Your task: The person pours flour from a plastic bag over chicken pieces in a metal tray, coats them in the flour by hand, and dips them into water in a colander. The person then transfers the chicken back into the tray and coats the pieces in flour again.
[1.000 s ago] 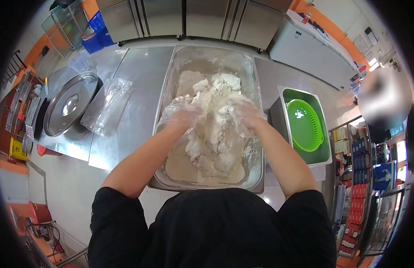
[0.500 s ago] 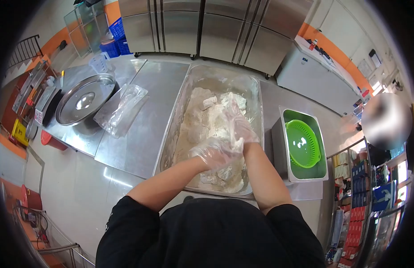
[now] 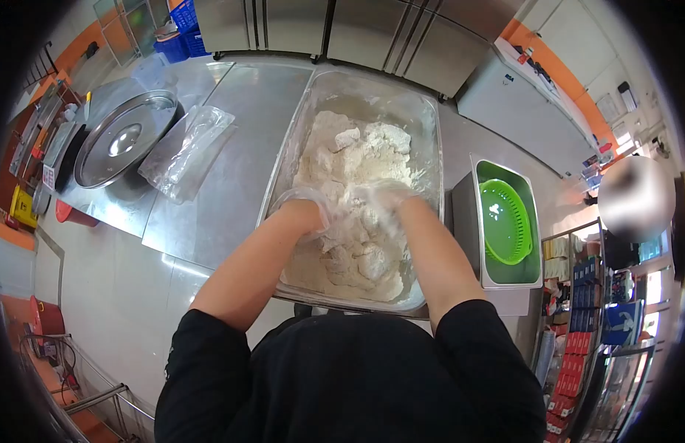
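Observation:
A large metal tray (image 3: 283,166) holds white flour (image 3: 302,277) with several coated lumps in it. Both hands wear loose clear plastic gloves. My left hand (image 3: 310,208) reaches down into the flour near the tray's left middle, its fingers hidden by the wrist and the powder. To its right, my right hand (image 3: 386,196) is also down in the flour, smeared by motion. One floury lump (image 3: 374,261) lies nearer to me than the hands, and another lump (image 3: 386,137) sits beyond them at the back right.
Right of the tray stands a deep metal container (image 3: 516,277) with a green basket (image 3: 505,221) in it. To the left, a plastic bag (image 3: 186,151) lies on the steel table (image 3: 231,177) beside a lidded round pot (image 3: 124,140). Steel cabinets (image 3: 364,37) and a white freezer (image 3: 523,111) stand behind.
My hands were close together, the right one raised over the left above the flour. They have moved apart and down into it. The camera view has shifted slightly.

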The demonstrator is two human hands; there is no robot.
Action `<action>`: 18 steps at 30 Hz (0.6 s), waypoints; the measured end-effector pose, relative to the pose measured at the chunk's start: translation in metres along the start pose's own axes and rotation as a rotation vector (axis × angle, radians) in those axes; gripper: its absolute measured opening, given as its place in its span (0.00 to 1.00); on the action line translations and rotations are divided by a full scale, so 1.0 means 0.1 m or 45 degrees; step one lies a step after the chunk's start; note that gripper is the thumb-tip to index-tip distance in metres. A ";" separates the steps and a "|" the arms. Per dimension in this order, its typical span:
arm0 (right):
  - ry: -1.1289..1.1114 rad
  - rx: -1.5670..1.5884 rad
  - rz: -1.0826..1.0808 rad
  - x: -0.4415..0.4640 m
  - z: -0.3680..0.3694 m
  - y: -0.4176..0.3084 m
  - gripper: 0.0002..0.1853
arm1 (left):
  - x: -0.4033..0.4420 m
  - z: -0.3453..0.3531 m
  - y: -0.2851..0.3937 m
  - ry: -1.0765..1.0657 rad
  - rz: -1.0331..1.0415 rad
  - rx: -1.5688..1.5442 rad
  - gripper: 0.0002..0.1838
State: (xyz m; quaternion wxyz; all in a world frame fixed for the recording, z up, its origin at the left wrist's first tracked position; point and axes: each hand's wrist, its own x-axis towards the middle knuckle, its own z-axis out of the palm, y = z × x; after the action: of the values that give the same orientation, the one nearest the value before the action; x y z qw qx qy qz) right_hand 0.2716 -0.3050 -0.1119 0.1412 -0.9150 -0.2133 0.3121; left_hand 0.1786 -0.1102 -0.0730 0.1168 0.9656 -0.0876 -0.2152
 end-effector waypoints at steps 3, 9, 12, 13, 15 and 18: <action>-0.042 0.059 -0.107 -0.03 0.19 -0.20 0.15 | 0.14 0.13 -0.01 -0.078 0.052 -0.069 0.33; 0.044 -0.040 -0.451 -0.38 0.11 -0.43 0.15 | 0.02 -0.26 0.00 -0.173 0.063 0.084 0.30; -0.075 0.403 -0.025 -0.27 -0.01 -0.19 0.17 | 0.04 -0.16 -0.07 -0.104 -0.002 -0.108 0.26; -0.084 0.348 -0.050 -0.45 -0.06 -0.32 0.18 | -0.01 -0.20 -0.05 -0.108 0.000 -0.172 0.24; -0.094 0.228 -0.100 -1.04 -0.35 -0.81 0.19 | -0.23 -0.35 0.09 -0.100 -0.059 -0.219 0.22; -0.072 -0.524 -0.264 -0.99 0.22 -0.41 0.22 | -0.40 -0.09 0.37 -0.196 0.112 -0.241 0.21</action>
State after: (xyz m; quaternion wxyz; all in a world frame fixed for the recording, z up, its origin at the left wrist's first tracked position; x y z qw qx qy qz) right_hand 0.1748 -0.3141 -0.0620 -0.0229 -0.8885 -0.3692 0.2715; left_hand 0.1427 -0.1351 -0.0392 0.2095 0.9262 -0.1178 -0.2906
